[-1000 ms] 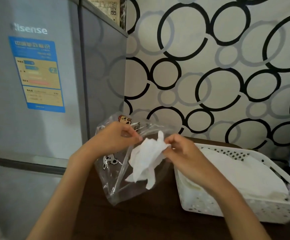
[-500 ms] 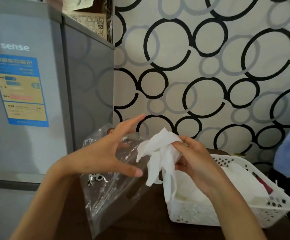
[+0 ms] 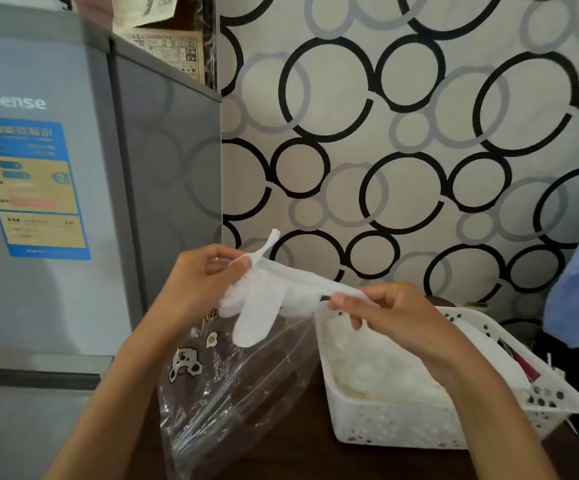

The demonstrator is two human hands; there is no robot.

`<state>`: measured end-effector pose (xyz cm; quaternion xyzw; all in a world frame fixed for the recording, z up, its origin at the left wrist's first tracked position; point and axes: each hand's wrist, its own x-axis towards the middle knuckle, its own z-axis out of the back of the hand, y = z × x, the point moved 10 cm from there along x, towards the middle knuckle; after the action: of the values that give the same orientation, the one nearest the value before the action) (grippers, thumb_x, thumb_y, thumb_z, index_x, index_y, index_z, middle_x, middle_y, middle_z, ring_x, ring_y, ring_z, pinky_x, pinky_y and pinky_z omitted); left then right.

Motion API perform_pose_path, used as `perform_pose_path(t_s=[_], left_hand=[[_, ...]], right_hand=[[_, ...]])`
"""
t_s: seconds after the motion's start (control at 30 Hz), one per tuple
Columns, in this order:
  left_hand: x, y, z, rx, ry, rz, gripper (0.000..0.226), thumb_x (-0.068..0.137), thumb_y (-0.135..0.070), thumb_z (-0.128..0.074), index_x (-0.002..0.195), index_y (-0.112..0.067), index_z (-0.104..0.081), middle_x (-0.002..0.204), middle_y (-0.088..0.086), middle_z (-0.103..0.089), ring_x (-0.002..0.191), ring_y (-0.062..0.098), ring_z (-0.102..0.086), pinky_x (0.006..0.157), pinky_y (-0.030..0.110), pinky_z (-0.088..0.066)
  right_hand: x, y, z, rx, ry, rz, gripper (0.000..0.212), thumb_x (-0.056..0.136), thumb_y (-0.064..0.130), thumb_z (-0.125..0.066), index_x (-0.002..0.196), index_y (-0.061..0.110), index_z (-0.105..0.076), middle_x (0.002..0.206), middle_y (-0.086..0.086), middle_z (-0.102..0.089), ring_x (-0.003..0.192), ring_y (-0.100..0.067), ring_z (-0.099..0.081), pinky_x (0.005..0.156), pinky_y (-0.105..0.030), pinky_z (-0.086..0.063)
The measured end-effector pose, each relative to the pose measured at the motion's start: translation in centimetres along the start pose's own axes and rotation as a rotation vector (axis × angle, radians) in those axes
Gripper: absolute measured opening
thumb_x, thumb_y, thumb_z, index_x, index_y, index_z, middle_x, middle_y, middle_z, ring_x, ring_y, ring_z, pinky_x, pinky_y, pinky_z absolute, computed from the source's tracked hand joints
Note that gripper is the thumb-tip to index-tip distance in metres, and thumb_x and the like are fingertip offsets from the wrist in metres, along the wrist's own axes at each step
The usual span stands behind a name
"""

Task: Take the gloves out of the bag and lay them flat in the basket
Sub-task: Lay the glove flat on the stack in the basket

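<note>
Clear plastic bag with cartoon stickers (image 3: 232, 386) stands on dark brown table (image 3: 291, 455), just left of white perforated plastic basket (image 3: 402, 424) holding white gloves. Above the bag, thin white glove (image 3: 281, 299) stretched between both hands: left hand (image 3: 201, 282) pinches one end, right hand (image 3: 395, 313) pinches the other. Grey fridge (image 3: 73, 202) behind left, circle-patterned wall (image 3: 419, 133) behind

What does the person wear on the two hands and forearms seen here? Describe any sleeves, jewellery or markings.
Nothing is worn. The left hand and right hand are bare, and both forearms are uncovered right to the picture's lower edge: no sleeves, rings, watch, bracelets or markings show. Fingernails look short and unpainted.
</note>
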<state>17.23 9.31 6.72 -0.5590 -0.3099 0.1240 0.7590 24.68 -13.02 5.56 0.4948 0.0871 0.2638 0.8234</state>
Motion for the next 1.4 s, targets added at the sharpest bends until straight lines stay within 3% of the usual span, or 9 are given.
perform_pose_path(t_s=[0.13,0.27,0.47,0.6,0.83,0.97,1.07,1.2,1.4], left_hand=[[-1.1,1.1,-2.9,-0.136,0.22,0.186,0.014,0.094,-0.023,-0.058,0.1,-0.013,-0.065,0.075,0.003,-0.071,0.06,0.01,-0.061,0.05,0.018,-0.047],[-0.9,0.9,-3.0,0.065,0.155,0.131,0.015,0.095,-0.019,-0.056,0.106,-0.009,-0.06,0.072,0.0,-0.069,0.057,0.006,-0.062,0.05,0.019,-0.047],[-1.8,-2.5,-3.1,0.141,0.227,-0.146,0.015,0.085,-0.01,-0.069,0.093,-0.02,-0.06,0.082,-0.009,-0.075,0.076,0.01,-0.071,0.071,0.027,-0.058],[-2.9,-4.3,-4.0,0.218,0.338,-0.28,0.026,0.081,-0.012,-0.074,0.098,-0.027,-0.061,0.086,-0.006,-0.075,0.083,0.009,-0.07,0.078,0.031,-0.057],[-4.5,-6.7,-5.2,0.145,0.425,-0.42,0.042,0.073,-0.002,-0.079,0.104,-0.021,-0.058,0.083,-0.002,-0.074,0.084,0.009,-0.07,0.084,0.019,-0.052],[-3.0,-5.0,-4.4,0.09,0.357,-0.349,0.063,0.067,-0.016,-0.086,0.119,-0.024,-0.052,0.111,-0.011,-0.064,0.101,0.006,-0.063,0.086,0.023,-0.053],[-2.7,-1.6,-5.1,0.205,0.504,-0.13,0.067,0.065,-0.055,-0.076,0.123,-0.03,-0.055,0.116,-0.021,-0.063,0.102,-0.006,-0.062,0.089,0.019,-0.052],[-2.5,-1.8,-4.5,0.075,0.468,-0.099,0.023,0.076,-0.031,-0.067,0.093,-0.017,-0.072,0.091,-0.005,-0.075,0.086,0.014,-0.071,0.078,0.022,-0.057],[-2.6,-4.1,-3.3,-0.022,0.372,-0.2,0.02,0.074,-0.028,-0.068,0.088,-0.014,-0.069,0.085,-0.004,-0.075,0.079,0.012,-0.072,0.067,0.019,-0.057]], right_hand=[[0.3,1.7,-1.0,0.347,0.036,0.115,0.039,0.075,0.048,-0.063,0.114,0.042,-0.06,0.109,0.016,-0.067,0.109,-0.006,-0.059,0.094,-0.03,-0.047],[-0.2,0.6,-4.5,0.093,0.249,0.036,0.077,0.078,0.05,-0.066,0.141,0.047,-0.021,0.133,0.023,-0.043,0.122,-0.003,-0.042,0.096,-0.029,-0.038],[0.0,1.2,2.3,0.258,-0.331,0.11,0.004,0.094,0.029,-0.054,0.098,0.031,-0.054,0.105,0.013,-0.062,0.091,-0.001,-0.058,0.072,-0.022,-0.045],[-2.0,2.0,6.0,0.328,-0.646,0.235,0.027,0.08,0.047,-0.065,0.095,0.029,-0.05,0.097,0.01,-0.059,0.093,-0.008,-0.058,0.07,-0.021,-0.042],[-1.4,2.9,-4.0,-0.054,0.283,0.194,0.063,0.07,0.054,-0.073,0.128,0.042,-0.05,0.118,0.026,-0.059,0.106,0.01,-0.054,0.087,-0.018,-0.045],[-0.6,2.3,-4.1,0.119,0.178,0.146,0.013,0.086,0.024,-0.067,0.096,0.031,-0.071,0.089,0.007,-0.073,0.086,-0.007,-0.067,0.072,-0.016,-0.049],[-0.2,2.0,-3.4,0.29,0.145,0.138,0.015,0.088,0.017,-0.063,0.095,0.03,-0.069,0.081,0.015,-0.072,0.078,0.002,-0.067,0.062,-0.01,-0.049],[0.0,1.3,-3.3,0.314,0.166,0.095,0.023,0.086,0.016,-0.065,0.107,0.024,-0.067,0.094,0.01,-0.073,0.088,-0.005,-0.069,0.069,-0.016,-0.053],[-1.1,1.3,-4.3,0.078,0.363,0.088,0.047,0.075,0.027,-0.076,0.119,0.032,-0.06,0.108,0.014,-0.07,0.101,-0.003,-0.065,0.088,-0.026,-0.054]])
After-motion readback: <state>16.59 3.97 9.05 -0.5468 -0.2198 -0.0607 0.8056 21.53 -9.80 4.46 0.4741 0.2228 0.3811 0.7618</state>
